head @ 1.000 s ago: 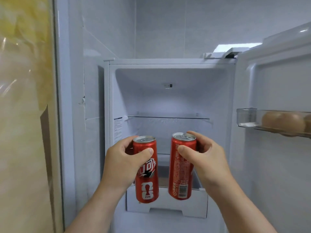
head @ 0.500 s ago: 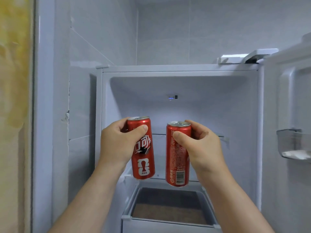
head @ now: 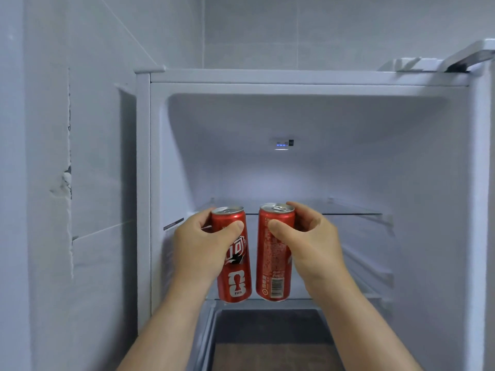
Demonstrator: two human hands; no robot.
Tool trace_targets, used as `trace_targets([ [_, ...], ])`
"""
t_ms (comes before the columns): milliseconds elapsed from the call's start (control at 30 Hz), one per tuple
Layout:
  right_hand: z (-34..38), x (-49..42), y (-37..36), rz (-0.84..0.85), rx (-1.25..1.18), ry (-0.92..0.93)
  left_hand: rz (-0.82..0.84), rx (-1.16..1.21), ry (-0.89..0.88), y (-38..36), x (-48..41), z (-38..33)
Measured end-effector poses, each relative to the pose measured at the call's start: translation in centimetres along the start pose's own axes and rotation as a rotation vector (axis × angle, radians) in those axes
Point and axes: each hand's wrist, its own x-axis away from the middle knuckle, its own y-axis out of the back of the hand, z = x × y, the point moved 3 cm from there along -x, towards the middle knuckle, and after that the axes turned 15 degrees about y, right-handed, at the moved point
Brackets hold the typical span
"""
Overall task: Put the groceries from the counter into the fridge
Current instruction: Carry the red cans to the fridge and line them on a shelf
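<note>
Head: cans (head: 235, 283) within both hands (head: 199, 247)

Both bare forearms rise from the bottom edge, the left from 7 o'clock and the right from 5 o'clock, converging toward the centre. The left hand (head: 202, 247) curls round the top of the left can (head: 237, 274), its thumb pointing to 3 o'clock. The right hand (head: 310, 245) grips the right can (head: 272, 266), thumb pointing to 9 o'clock. The hands are near each other but apart.
</note>
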Motion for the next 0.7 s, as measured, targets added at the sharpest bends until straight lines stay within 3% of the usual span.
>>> trace_targets([
  [700, -8.6, -2.4, -0.7, 0.054, 0.104, -0.08, -0.044, -0.085, 0.08, -4.3, -5.0, 5.7],
])
